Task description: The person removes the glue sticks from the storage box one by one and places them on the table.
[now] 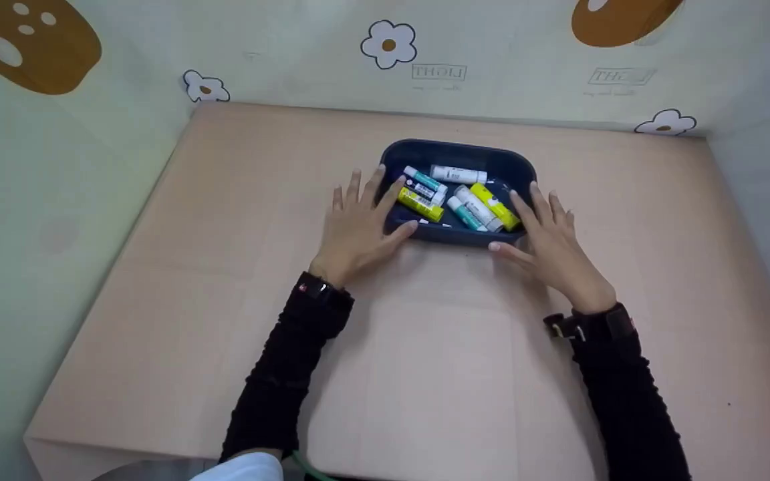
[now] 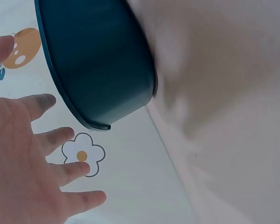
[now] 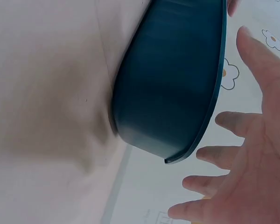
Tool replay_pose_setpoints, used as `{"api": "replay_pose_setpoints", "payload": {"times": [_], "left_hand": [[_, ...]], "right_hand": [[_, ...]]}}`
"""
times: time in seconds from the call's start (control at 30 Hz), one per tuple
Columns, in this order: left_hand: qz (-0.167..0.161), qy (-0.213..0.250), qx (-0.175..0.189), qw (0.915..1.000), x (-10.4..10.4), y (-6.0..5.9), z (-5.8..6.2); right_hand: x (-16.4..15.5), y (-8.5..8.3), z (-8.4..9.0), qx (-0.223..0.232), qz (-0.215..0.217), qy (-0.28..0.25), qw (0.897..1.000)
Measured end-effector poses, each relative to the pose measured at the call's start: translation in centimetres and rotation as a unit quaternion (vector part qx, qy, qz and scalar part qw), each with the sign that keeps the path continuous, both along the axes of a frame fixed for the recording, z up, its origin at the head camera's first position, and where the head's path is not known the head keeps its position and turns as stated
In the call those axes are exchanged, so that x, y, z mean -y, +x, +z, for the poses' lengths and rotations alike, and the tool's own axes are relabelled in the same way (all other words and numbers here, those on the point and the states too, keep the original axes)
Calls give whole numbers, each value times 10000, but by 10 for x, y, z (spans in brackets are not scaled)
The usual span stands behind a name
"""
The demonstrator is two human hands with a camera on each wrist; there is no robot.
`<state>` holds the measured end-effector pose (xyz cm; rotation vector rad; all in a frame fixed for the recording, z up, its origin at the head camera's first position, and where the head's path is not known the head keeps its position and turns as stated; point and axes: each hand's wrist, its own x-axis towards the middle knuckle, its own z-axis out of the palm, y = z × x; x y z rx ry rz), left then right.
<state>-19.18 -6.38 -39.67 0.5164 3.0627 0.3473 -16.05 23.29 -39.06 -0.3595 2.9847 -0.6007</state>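
Observation:
A dark blue plastic bin point(image 1: 458, 235) stands on the table with several small tubes in it, some like glue sticks. Among them are a yellow tube point(image 1: 495, 206), another yellow tube point(image 1: 420, 204), a white tube point(image 1: 458, 175) and a teal-and-white tube point(image 1: 466, 214). My left hand point(image 1: 358, 227) is spread at the bin's left end, fingers straight and apart. At the right end my right hand point(image 1: 552, 247) is spread likewise, thumb near the front corner. Both wrist views show the bin's outer wall point(image 2: 98, 56) with the open palms just off its rim.
The bin sits toward the back of a pale, paper-covered table point(image 1: 418, 354). Behind it rises a light wall point(image 1: 305, 47) printed with flowers and brown shapes. A black wrist strap point(image 1: 321, 288) and dark sleeves cover the forearms.

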Motion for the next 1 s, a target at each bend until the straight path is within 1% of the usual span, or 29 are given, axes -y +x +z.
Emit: {"api": "replay_pose_setpoints", "payload": {"times": [0.23,0.43,0.57,0.67,0.73,0.8,0.9,1.0], "left_hand": [[173,214,-52,9996,-2,1,-1],[292,420,-132,9986,-4,0,-2],[347,799,-54,9962,-5,0,-3],[431,1312,103,9904,-6,0,-4],[517,1810,231,9819,-8,-1,-5],[605,2382,359,9687,-9,-1,-6],[755,3210,585,9422,-11,-3,-7],[903,3835,875,9150,-11,-5,-10]], "right_hand": [[-1,-2,-2,-20,-200,-179,9996],[-1,-4,-6,-75,-475,-414,9980],[-1,-6,-10,-2,-710,-735,9948],[-1,-8,-12,131,-871,-951,9916],[-1,-9,-13,197,-935,-1083,9895],[-1,-9,-14,231,-994,-1231,9871],[-1,-11,-15,353,-1118,-1468,9822],[-1,-12,-15,570,-1264,-1636,9767]]}}
